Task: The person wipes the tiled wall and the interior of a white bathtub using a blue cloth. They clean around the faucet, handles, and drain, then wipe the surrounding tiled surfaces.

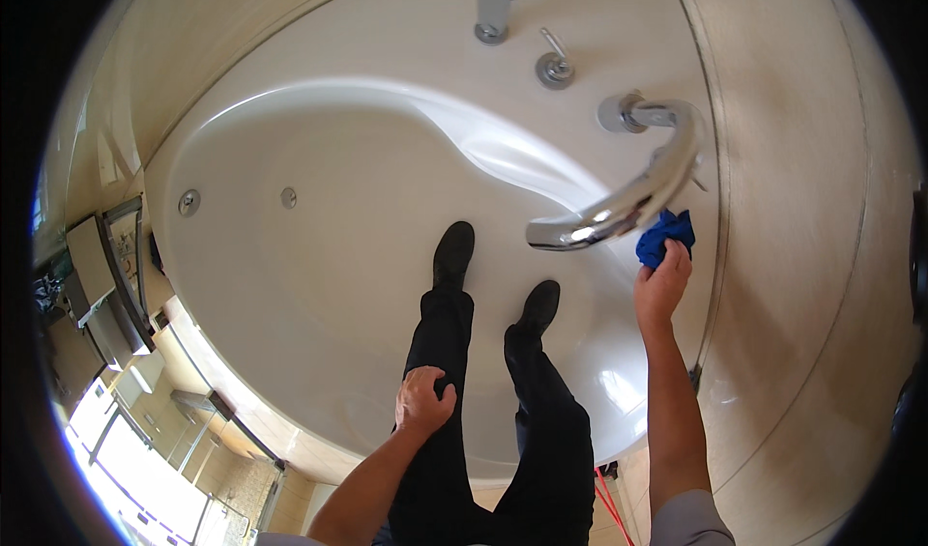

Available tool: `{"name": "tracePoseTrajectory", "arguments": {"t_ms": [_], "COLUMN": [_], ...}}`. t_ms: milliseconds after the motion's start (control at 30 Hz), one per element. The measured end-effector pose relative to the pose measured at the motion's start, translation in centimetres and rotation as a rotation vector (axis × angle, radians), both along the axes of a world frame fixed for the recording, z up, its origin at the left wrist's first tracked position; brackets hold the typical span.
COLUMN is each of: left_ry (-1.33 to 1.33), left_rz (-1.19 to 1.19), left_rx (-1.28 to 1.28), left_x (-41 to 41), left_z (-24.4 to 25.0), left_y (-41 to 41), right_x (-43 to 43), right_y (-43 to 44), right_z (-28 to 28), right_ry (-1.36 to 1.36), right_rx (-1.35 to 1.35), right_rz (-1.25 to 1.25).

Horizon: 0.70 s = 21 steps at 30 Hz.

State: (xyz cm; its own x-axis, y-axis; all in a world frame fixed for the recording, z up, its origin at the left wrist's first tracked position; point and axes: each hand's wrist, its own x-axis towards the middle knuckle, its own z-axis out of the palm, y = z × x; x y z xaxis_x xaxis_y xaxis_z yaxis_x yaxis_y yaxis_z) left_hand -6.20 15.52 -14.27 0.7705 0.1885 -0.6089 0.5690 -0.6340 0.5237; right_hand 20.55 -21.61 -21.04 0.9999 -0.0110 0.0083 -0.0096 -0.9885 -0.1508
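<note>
My right hand point(663, 285) grips a crumpled blue cloth point(665, 237) against the deck of a white bathtub point(348, 256), close to the tiled wall. Just beyond the cloth arches a chrome tub spout point(616, 216), its end hanging over the basin. On my left thigh or knee rests my left hand point(425, 399), holding nothing, its fingers curled loosely over the black trousers point(449, 328). Both my black shoes point(454, 252) stand inside the tub.
Along the far deck are a chrome lever handle point(555, 70) and a hand shower point(493, 6). A drain point(288, 197) and an overflow fitting point(189, 202) sit at the left. Tiled wall point(790, 220) bounds the right side. A red cord or handle point(607, 502) shows outside the tub.
</note>
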Motion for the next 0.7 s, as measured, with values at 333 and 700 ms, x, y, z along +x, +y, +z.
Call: {"name": "tracePoseTrajectory", "arguments": {"t_ms": [333,700], "left_ry": [-0.01,-0.036], "left_rz": [0.017,0.241], "left_rx": [0.124,0.196], "left_x": [-0.6,-3.9], "left_z": [1.2,1.3], "left_y": [-2.0,-4.7], "right_x": [0.7,1.0], "right_y": [-0.5,-1.1], "right_z": [0.8,0.9], "right_ry": [-0.046,-0.089], "right_rx": [0.016,0.031], "right_rz": [0.057,0.11]}}
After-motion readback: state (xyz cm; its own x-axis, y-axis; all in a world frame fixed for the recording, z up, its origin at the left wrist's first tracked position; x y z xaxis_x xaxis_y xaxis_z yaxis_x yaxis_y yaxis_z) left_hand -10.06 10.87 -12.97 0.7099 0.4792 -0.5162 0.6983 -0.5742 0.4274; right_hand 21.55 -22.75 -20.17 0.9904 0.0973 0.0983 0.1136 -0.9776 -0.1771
